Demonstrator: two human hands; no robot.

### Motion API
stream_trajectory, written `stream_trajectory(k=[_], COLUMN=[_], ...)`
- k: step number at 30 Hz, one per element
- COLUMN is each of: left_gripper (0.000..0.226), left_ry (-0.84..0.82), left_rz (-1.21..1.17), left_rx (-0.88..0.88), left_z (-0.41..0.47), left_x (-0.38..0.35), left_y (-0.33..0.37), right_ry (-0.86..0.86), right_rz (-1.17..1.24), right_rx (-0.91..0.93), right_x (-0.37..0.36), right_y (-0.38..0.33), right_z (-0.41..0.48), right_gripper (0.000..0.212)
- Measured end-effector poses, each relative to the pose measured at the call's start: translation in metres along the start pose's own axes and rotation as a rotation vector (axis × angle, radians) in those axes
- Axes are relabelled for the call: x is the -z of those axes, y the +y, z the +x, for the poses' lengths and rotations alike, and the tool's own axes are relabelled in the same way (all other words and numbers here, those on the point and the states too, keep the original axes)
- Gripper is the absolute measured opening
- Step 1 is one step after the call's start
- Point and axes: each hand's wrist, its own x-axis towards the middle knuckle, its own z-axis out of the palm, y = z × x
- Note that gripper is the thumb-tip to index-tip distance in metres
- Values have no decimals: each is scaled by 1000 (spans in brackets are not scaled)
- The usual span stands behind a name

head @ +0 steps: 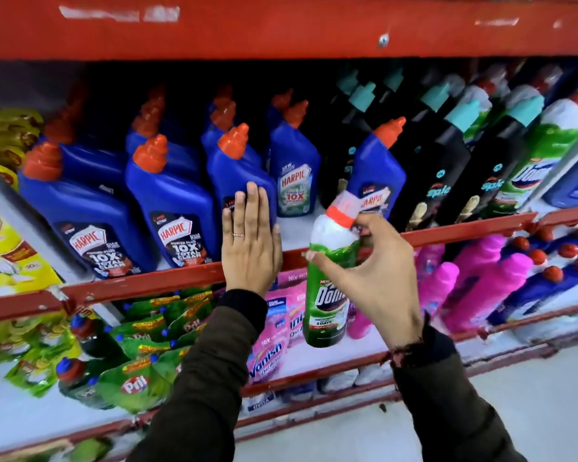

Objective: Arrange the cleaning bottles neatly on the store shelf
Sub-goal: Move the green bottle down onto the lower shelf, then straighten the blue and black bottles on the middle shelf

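A: Where is the left hand [250, 243]?

B: Centre of the frame, flat and open, fingers together and pointing up. Its palm presses on the front of a blue Harpic bottle [239, 175], the third one from the left in the front row on the middle shelf [141, 283]. There is a ring on one finger.

A: And the right hand [372, 261]?

B: Just right of centre. It grips a green Domex bottle [329, 291] at the neck, thumb and fingers pinched under the red cap, the remaining fingers spread. The bottle hangs nearly upright in front of the shelf's red front rail, touching no shelf.

A: What stands behind that bottle?

B: A bare white patch of the middle shelf, between a smaller Harpic bottle with a green label [294, 168] and another blue Harpic bottle [377, 171] that leans to the right.

A: The rest of that shelf?

B: Two more large blue Harpic bottles with red caps fill the left part of the frame. Black bottles with teal caps [454, 161] run up to the right, and past them more green-and-white Domex bottles [541, 155].

A: Below?

B: Green Pril pouches [137, 383] at lower left, pink Vanish pouches [271, 348] in the middle, pink bottles [481, 281] at the right. Both sleeves are dark.
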Motion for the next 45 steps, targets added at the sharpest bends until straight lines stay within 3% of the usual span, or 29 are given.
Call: stream_trajectory(k=[10, 16, 25, 27, 29, 31, 32, 36, 41, 45], left_gripper=[85, 84, 82, 81, 80, 79, 78, 78, 79, 79], left_ry=[-34, -31, -20, -10, -1, 3, 2, 7, 7, 5], left_rz=[35, 23, 4, 1, -2, -12, -15, -16, -20, -16], left_rx=[23, 20, 26, 21, 18, 16, 15, 13, 7, -5], left_z=[-2, -1, -2, -2, -2, -1, -2, -1, -1, -2], left_x=[3, 3, 3, 1, 0, 0, 0, 1, 1, 0], left_y=[1, 1, 1, 1, 1, 1, 1, 1, 1, 1], right_ry=[-302, -339, -530, -381, -36, 259, 328, 296, 192, 210], right_rz=[-110, -131, -82, -19, 22, 75, 75, -60, -23, 35], right_rx=[-204, -257, -275, -205, 1, 158, 183, 79, 64, 129], right_x=[-79, -84, -55, -39, -22, -8, -4, -2, -5, -9], right_y=[109, 124, 110, 86, 57, 33, 27, 16, 10, -2], right_z=[-59, -61, -37, -25, -7, 16, 30, 88, 110, 100], right_gripper=[58, 76, 96, 80, 59, 55, 60, 88, 47, 41])
